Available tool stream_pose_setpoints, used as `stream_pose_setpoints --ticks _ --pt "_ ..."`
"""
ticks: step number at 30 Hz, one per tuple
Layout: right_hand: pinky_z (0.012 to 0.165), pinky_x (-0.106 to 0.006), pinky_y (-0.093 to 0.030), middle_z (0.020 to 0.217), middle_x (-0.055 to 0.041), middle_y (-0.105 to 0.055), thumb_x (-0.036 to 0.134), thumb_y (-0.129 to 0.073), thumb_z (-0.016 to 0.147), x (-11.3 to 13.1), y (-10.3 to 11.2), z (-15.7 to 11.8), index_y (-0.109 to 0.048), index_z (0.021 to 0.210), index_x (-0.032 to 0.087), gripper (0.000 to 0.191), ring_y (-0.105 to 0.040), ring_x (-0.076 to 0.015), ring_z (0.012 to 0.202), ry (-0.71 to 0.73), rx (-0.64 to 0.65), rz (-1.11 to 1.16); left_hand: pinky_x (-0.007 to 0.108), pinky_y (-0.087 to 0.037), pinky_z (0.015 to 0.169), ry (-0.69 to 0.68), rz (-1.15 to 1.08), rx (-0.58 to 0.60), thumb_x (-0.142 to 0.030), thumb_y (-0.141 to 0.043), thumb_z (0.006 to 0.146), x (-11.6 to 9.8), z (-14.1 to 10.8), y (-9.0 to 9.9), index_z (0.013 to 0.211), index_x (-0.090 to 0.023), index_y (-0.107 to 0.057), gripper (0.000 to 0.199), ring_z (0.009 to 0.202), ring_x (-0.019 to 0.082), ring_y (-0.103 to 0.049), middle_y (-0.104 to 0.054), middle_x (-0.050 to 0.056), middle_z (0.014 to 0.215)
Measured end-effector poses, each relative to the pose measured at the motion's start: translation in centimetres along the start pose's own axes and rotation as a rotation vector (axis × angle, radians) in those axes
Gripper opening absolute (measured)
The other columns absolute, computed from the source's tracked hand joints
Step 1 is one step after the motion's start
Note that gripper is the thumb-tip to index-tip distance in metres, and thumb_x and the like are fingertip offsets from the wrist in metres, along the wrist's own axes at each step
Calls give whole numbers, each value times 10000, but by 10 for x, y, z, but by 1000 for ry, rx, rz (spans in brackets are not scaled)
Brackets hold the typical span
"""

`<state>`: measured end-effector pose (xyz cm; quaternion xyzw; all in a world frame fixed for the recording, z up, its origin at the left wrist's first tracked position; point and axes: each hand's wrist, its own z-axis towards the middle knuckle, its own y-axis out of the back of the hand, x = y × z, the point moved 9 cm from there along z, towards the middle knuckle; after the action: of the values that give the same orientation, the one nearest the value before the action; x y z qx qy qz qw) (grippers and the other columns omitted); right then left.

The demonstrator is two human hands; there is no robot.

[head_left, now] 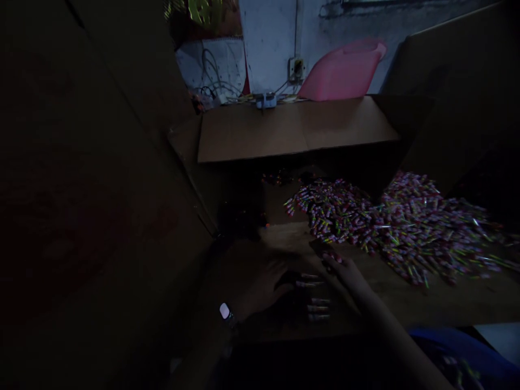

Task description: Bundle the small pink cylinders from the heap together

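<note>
The light is very dim. My left hand (264,283), with a lit watch (225,310) on its wrist, lies low over the tabletop with its fingers stretched out. Just right of it are a few slim light-tipped sticks (309,281), and several more short sticks (319,310) lie side by side below. My right hand (345,271) is closed around small red-and-white tube-shaped pieces (335,257); their exact kind is too dark to tell. Beyond it spreads a large heap of small colourful tube-shaped pieces (426,233).
A cardboard box (296,127) stands open toward me at the back, and a large cardboard panel (93,189) rises on the left. A pink plastic container (345,70) leans by the wall socket (296,69). Something blue (459,346) sits at lower right.
</note>
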<state>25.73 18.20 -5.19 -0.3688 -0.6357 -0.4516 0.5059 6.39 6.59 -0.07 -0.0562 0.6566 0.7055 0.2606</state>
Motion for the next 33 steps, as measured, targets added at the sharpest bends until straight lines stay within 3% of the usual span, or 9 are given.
stream_pose_setpoints --ticks 3,6,8,10,14,19,26,30,33 --pt "540 -277 -390 581 -8 -568 570 -593 726 -1 -3 0 -637 725 164 409 -507 -166 557 10 -14 15 341 -411 1007 113 -91 -101 -361 -389 952 35 8 22 1310 -217 -462 393 1187 185 -508 -538 70 1305" --pt "549 -273 -395 628 -21 -594 586 -587 722 -1 -6 1 -638 751 164 426 -526 -175 583 0 -17 6 355 -375 1038 316 70 -252 -119 -360 912 88 21 52 1267 -181 -503 388 1167 192 -525 -565 97 1263" --pt "554 -271 -397 634 -23 -598 596 -575 725 -1 -7 0 -630 737 170 430 -531 -178 587 -11 -14 -16 374 -340 1062 383 220 -231 12 -382 809 113 27 58 1275 -135 -492 501 1215 217 -484 -514 135 1312" --pt "553 -270 -392 615 -18 -589 600 -559 733 1 -7 -2 -612 698 180 425 -523 -174 573 -8 -13 -42 374 -350 1056 374 302 -167 61 -388 740 123 27 51 1287 -116 -479 582 1239 233 -460 -434 155 1381" --pt "536 -267 -381 606 -13 -584 604 -552 737 2 -6 -4 -605 683 182 429 -507 -165 549 -5 -16 -55 352 -347 1072 248 310 -175 66 -361 743 112 18 38 1301 -163 -472 614 1272 198 -421 -418 95 1407" --pt "526 -259 -372 622 -8 -566 596 -566 737 -2 -7 -2 -602 727 176 422 -486 -154 546 15 -29 -13 439 -409 993 433 339 -291 53 -348 756 124 1 51 1191 -109 -565 512 1141 256 -527 -573 154 1225" --pt "524 -259 -407 660 -33 -598 601 -585 723 -6 -3 -5 -612 725 170 433 -523 -169 585 -8 -44 37 415 -421 973 518 259 -409 9 -375 793 145 -17 73 1110 -159 -611 430 1062 237 -579 -645 121 1107" --pt "665 -304 -464 774 -69 -665 552 -580 743 21 -11 -13 -665 820 173 396 -584 -218 728 121 -85 20 318 -497 875 447 -41 -447 -115 -440 855 121 -4 61 1124 -185 -582 312 973 179 -627 -665 71 1073" --pt "667 -315 -486 814 -63 -681 505 -569 750 43 -40 -16 -676 867 188 354 -596 -232 763 185 21 -27 293 -522 808 343 -401 -369 -161 -504 842 84 19 37 1143 -181 -556 306 904 168 -647 -676 61 1032"
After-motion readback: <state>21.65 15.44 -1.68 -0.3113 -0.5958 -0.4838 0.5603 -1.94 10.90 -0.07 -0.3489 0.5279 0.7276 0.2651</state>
